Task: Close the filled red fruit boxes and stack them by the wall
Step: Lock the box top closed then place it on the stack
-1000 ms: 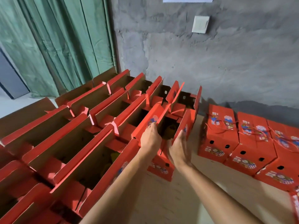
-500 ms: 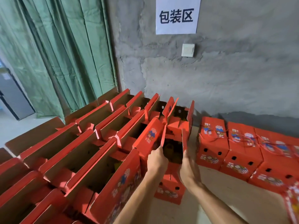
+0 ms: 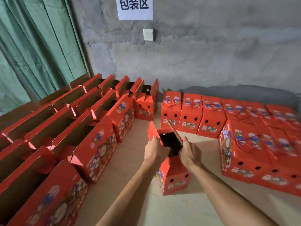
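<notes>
An open red fruit box (image 3: 175, 178) with round holes in its side is held up over the floor in the middle of the view. My left hand (image 3: 154, 150) grips its left top flap. My right hand (image 3: 189, 151) grips the right flap. Both flaps stand up and the inside looks dark. Closed red boxes (image 3: 190, 116) with string handles stand in a row against the grey wall (image 3: 203, 54), and more closed boxes (image 3: 254, 152) fill the right side.
Rows of open red boxes (image 3: 68, 132) with raised flaps cover the left side, back to a green curtain (image 3: 35, 51). A paper sign (image 3: 135, 8) and a switch plate (image 3: 148, 34) hang on the wall. Bare tan floor (image 3: 135, 144) runs between the box groups.
Both hands have lifted one open box out of the left rows and carried it right, into the gap. The view has swung right, showing more closed boxes.
</notes>
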### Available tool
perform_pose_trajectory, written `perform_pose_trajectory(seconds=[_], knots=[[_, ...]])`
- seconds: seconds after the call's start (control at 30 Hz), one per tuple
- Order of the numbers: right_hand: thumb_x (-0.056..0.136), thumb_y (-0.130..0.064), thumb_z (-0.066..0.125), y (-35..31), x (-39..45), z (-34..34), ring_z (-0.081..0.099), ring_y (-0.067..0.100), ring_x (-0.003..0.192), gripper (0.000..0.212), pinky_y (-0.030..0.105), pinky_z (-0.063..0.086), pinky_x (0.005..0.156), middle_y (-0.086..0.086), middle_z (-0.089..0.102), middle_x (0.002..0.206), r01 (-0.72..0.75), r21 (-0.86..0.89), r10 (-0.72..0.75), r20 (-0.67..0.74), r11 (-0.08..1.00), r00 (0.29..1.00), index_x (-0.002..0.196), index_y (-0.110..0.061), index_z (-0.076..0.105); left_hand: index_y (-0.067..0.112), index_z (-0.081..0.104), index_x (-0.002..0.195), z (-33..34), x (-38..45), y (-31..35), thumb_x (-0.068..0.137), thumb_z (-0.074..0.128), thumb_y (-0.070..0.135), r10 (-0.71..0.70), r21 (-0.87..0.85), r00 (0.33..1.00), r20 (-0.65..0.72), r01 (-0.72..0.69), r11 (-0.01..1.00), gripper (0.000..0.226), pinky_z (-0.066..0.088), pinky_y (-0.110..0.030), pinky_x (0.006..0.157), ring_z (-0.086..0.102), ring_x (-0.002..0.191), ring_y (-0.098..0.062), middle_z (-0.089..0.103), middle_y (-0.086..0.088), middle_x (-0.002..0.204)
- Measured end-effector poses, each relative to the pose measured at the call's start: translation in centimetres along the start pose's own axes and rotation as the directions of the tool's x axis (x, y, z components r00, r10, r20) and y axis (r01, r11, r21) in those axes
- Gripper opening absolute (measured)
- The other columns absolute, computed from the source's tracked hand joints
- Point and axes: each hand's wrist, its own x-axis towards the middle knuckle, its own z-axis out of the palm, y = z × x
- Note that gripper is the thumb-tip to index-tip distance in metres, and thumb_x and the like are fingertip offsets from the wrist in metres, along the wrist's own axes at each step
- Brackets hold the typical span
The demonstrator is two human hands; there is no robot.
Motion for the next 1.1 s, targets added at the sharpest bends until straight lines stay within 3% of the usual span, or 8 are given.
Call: perform_pose_trajectory(seconds=[0.07,0.23,0.3,0.6,0.73,0.8,0.97,1.1], knots=[[0.088,-0.003,0.057,2.9,-1.4,-1.5,0.068,0.036,0.088,0.035,0.035,0.045,0.065,0.015,0.073,0.099,-0.018,-0.006,0.018,-0.012,1.0,1.0,0.121,-0.014,0.05,0.011,0.041,0.13,2.2,-3.1,2.1,0.082,0.062,0.021,0.083,0.016,0.99,0.113,-0.085,0.996,0.053,0.052,-0.04,0.071,0.067,0.098,-0.043,0.068,-0.021,0.107],[0.083,-0.009,0.058,8.9,-4.0,-4.8,0.068,0.037,0.096,0.04,0.038,0.048,0.072,0.014,0.071,0.104,-0.004,-0.169,0.003,-0.009,0.986,1.0,0.121,-0.018,0.051,-0.003,0.068,0.096,7.8,-11.4,7.7,0.086,0.059,0.017,0.206,0.045,0.932,0.298,-0.229,0.972,0.024,0.059,-0.043,0.078,0.071,0.089,-0.043,0.073,-0.025,0.095],[0.08,-0.007,0.058,11.0,-4.9,-5.6,0.067,0.039,0.096,0.039,0.039,0.047,0.072,0.015,0.07,0.102,0.014,-0.193,-0.014,-0.001,0.981,1.0,0.117,-0.018,0.051,-0.003,0.066,0.101,9.3,-13.9,9.6,0.088,0.057,0.014,0.252,0.104,0.906,0.34,-0.303,0.947,0.022,0.059,-0.046,0.082,0.069,0.095,-0.044,0.072,-0.026,0.102],[0.081,0.006,0.055,16.7,-8.4,-5.3,0.059,0.033,0.1,0.037,0.039,0.052,0.076,0.01,0.063,0.104,0.16,-0.185,-0.19,-0.155,0.97,0.97,0.11,-0.017,0.055,0.013,0.066,0.115,13.5,-19.8,11.3,0.097,0.058,0.04,0.439,0.411,0.726,0.53,-0.672,0.615,0.033,0.049,-0.037,0.074,0.069,0.1,-0.031,0.071,-0.01,0.107],[0.085,0.002,0.055,15.8,-8.9,-4.3,0.035,0.031,0.144,0.057,0.038,0.026,0.121,0.013,0.046,0.153,0.266,-0.309,-0.3,-0.066,0.913,0.952,0.14,-0.008,0.046,0.01,0.074,0.108,13.2,-18.9,9.5,0.092,0.067,0.047,0.375,0.289,0.794,0.479,-0.546,0.787,0.04,0.056,-0.039,0.082,0.07,0.1,-0.031,0.074,-0.011,0.106],[0.09,0.004,0.058,14.8,-9.7,-3.7,0.023,0.028,0.154,0.061,0.036,0.016,0.126,0.01,0.027,0.167,0.324,-0.247,-0.355,-0.09,0.913,0.931,0.148,-0.008,0.043,0.01,0.072,0.113,12.6,-17.8,8.3,0.094,0.066,0.039,0.287,0.231,0.78,0.556,-0.476,0.849,0.035,0.057,-0.039,0.087,0.069,0.104,-0.031,0.074,-0.011,0.111],[0.09,0.017,0.049,12.5,-13.2,-2.6,0.048,0.03,0.14,0.033,0.038,0.043,0.112,0.015,0.055,0.146,0.287,0.197,-0.235,-0.249,0.937,0.939,0.112,0.003,0.07,0.019,0.063,0.132,11.9,-15.6,5.4,0.099,0.06,0.041,0.083,0.255,0.689,0.72,-0.374,0.892,0.04,0.054,-0.036,0.095,0.066,0.118,-0.026,0.068,-0.007,0.13],[0.093,-0.004,0.052,9.1,-15.7,-0.6,0.061,0.026,0.113,0.021,0.035,0.047,0.086,0.005,0.068,0.118,0.225,0.185,-0.215,-0.071,0.957,0.974,0.103,-0.009,0.069,0.019,0.053,0.146,11.5,-13.9,2.5,0.103,0.051,0.044,0.055,0.503,0.695,0.717,-0.57,0.65,0.05,0.03,-0.043,0.121,0.041,0.144,-0.028,0.052,-0.006,0.151]])
